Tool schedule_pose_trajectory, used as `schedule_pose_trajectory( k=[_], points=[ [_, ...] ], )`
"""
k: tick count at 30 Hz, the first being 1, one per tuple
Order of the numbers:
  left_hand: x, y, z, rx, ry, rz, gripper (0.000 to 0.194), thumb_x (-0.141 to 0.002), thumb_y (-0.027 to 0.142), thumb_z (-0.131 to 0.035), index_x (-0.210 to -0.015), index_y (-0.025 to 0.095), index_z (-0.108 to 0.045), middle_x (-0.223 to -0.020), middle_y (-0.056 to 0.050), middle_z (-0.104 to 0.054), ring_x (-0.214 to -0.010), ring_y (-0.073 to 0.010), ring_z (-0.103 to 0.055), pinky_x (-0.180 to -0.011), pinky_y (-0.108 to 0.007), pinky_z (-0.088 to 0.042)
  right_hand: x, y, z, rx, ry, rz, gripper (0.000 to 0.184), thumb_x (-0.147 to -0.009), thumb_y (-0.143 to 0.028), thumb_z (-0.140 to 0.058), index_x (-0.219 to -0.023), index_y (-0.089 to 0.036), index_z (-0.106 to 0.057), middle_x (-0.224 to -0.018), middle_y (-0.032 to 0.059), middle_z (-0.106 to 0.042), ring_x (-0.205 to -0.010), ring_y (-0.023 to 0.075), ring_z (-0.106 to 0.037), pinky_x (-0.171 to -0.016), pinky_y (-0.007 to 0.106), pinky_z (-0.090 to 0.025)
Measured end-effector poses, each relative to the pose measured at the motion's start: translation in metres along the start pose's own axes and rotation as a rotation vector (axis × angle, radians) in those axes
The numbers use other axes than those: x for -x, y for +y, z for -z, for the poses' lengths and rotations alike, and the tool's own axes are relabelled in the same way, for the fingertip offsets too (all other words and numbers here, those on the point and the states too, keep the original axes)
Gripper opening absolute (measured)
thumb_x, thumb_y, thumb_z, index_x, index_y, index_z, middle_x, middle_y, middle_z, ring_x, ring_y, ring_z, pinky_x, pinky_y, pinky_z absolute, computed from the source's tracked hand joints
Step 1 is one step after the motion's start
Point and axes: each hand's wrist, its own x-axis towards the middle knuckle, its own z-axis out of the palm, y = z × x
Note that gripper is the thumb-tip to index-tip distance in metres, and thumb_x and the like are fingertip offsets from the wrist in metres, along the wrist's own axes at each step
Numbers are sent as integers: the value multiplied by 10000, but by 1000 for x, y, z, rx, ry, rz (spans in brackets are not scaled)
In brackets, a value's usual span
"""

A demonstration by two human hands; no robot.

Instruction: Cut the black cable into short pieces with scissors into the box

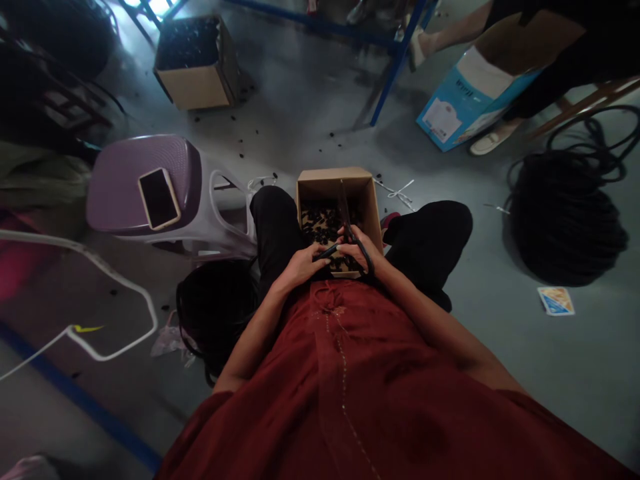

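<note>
Right-hand grip point(356, 248) closes on black scissors point(346, 227) above a cardboard box point(330, 183).

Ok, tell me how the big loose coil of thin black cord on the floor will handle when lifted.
The big loose coil of thin black cord will probably be floppy, since it slumps in a soft heap. Its stray upper loops suggest it may snag or tangle. Its bulk suggests some weight, though that's uncertain.

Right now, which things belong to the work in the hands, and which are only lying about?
In use: long black scissors, left hand, right hand, brown cardboard box of black pieces.
Lying about: smartphone on lilac plastic stool, blue printed carton.
</note>
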Motion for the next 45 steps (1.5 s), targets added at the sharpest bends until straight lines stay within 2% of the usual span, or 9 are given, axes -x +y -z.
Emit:
schedule_pose_trajectory(
  k=[5, 12, 16, 19, 26, 29, 33, 45],
  points=[
    [10, 15, 7, -224, 79, 18, 333, -794, 293, -531, -1117, 211, -526, -1042, -53, -623, -948, -186, -579, -821, -282, -428, -8, -2, 11, -25, 56, 14, 393, -609, -279, -606, -952, -228, -421, -767, -44, -521, -529, 77, -485, -514, 233, -423],
    [10, 25, 3, -313, 195, 26, 317, -841, 220, -452, -1154, 201, -500, -1138, -61, -577, -1026, -180, -542, -888, -284, -404, -16, 5, 22, 38, 137, 63, 410, -666, -317, -557, -1034, -248, -390, -870, -14, -527, -581, 88, -508, -554, 244, -455],
    [5, 18, 1, -240, 257, -12, 298, -848, 209, -430, -1132, 183, -517, -1123, -65, -579, -1014, -167, -541, -886, -274, -405, -13, 10, 21, 40, 182, 70, 405, -708, -372, -531, -1060, -247, -375, -903, 0, -527, -636, 101, -536, -607, 259, -480],
    [3, 12, 9, -130, 344, -12, 279, -847, 231, -435, -1096, 167, -543, -1073, -62, -604, -979, -155, -553, -873, -259, -409, -5, 13, 21, 83, 205, 73, 408, -722, -418, -524, -1059, -236, -383, -903, 7, -532, -666, 114, -556, -620, 266, -486],
    [-1, 6, 31, 69, 507, 35, 331, -837, 349, -450, -1067, 158, -594, -938, -32, -649, -847, -125, -581, -775, -216, -432, 24, 26, 29, 326, 68, -8, 388, -733, -445, -545, -1024, -206, -452, -830, 13, -566, -622, 128, -565, -593, 282, -482],
    [-2, 6, 29, 128, 514, 80, 382, -830, 399, -445, -1084, 160, -601, -863, -27, -658, -812, -125, -588, -739, -212, -440, 36, 28, 32, 484, 8, -20, 402, -746, -460, -543, -1053, -208, -477, -880, 36, -597, -692, 152, -581, -641, 296, -478],
    [-3, 8, 22, 149, 495, 71, 399, -832, 410, -437, -1083, 156, -614, -829, -35, -661, -805, -127, -592, -730, -212, -443, 43, 23, 30, 610, -61, -25, 436, -760, -474, -533, -1105, -213, -479, -930, 56, -616, -781, 184, -590, -698, 314, -462],
    [-5, -2, 5, 75, 373, 20, 393, -852, 387, -423, -1107, 148, -604, -1018, -59, -654, -888, -138, -601, -810, -237, -450, 39, 19, 22, 643, -82, -56, 459, -764, -461, -536, -1149, -216, -487, -963, 63, -638, -818, 200, -600, -727, 316, -447]
  ],
)
